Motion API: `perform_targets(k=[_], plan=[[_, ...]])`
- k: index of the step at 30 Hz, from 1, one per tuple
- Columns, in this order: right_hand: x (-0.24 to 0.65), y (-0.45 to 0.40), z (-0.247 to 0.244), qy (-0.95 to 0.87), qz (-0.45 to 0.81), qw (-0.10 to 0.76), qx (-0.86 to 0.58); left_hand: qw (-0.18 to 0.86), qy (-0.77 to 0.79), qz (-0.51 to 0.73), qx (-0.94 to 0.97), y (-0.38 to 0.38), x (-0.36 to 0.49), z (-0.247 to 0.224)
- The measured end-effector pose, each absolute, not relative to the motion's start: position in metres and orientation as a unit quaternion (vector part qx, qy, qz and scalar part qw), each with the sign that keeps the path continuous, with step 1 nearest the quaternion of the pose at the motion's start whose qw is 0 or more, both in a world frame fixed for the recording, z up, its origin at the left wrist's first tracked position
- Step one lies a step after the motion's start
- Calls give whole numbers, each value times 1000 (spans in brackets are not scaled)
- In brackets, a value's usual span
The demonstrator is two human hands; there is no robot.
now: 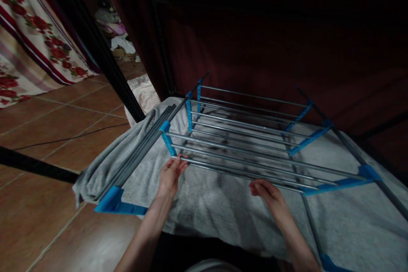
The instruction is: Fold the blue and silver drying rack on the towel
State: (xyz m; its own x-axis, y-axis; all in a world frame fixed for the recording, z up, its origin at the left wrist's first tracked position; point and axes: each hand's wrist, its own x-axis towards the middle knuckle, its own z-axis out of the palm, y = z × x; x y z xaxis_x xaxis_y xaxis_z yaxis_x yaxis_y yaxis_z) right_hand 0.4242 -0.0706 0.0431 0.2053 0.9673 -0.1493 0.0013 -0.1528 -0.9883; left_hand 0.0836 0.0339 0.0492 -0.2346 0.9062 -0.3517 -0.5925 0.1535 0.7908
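Observation:
A rack of thin metal rods (242, 149) with blue plastic brackets (190, 114) lies across a grey blanket. My left hand (170, 175) pinches the near metal rod (204, 163) close to its left end, just below the front left blue bracket (168, 139). My right hand (268, 193) is at the near side of the rack, fingers curled together. Its fingertips are just below the nearest rods, and nothing shows in them; whether they touch a rod is hard to see. At the right, those rods meet a long blue bracket (339, 185).
Several loose grey tubes (135, 153) lie on the blanket (210, 208) at the left. Another blue bracket (119, 204) sticks out at the blanket's left edge. Dark frame posts (105, 59) stand left, a dark red curtain (242, 51) hangs behind, and a cable (70, 137) crosses the tiled floor.

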Motion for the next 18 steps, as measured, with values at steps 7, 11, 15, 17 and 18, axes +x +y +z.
perform_targets(k=[7,11,15,17,18], plan=[[360,-44,68,-667,306,443,-515,572,485,638,176,33,83,47],[323,-17,72,-752,276,368,-472,555,501,635,193,32,82,45],[292,12,72,-787,280,300,-460,516,512,646,232,31,81,42],[280,26,75,-806,285,240,-460,501,520,646,250,32,81,41],[274,33,77,-818,285,204,-457,494,526,644,255,32,81,40]])
